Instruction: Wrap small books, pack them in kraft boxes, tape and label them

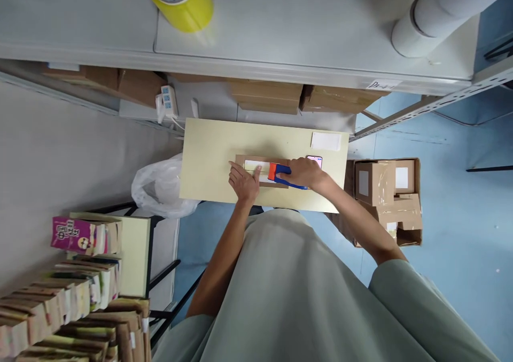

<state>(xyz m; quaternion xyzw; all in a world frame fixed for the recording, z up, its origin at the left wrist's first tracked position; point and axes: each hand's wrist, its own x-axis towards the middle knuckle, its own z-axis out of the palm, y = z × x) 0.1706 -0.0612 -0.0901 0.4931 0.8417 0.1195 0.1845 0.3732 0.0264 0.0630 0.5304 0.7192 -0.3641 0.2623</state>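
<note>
A flat brown cardboard box lies on the pale yellow table, with a white label on its top. Fingers apart, my left hand rests on the left part of the box, its thumb by the label. My right hand is closed around a blue and orange tape dispenser, whose orange end sits over the label. A strip of tape seems to run from it toward my left thumb. Just beyond my right hand lies a phone, partly covered by that hand.
A white paper lies at the table's far right corner. Above hangs a grey shelf with a yellow tape roll. Left are a plastic bag and stacked books. Right, on the floor, stands a carton of boxes.
</note>
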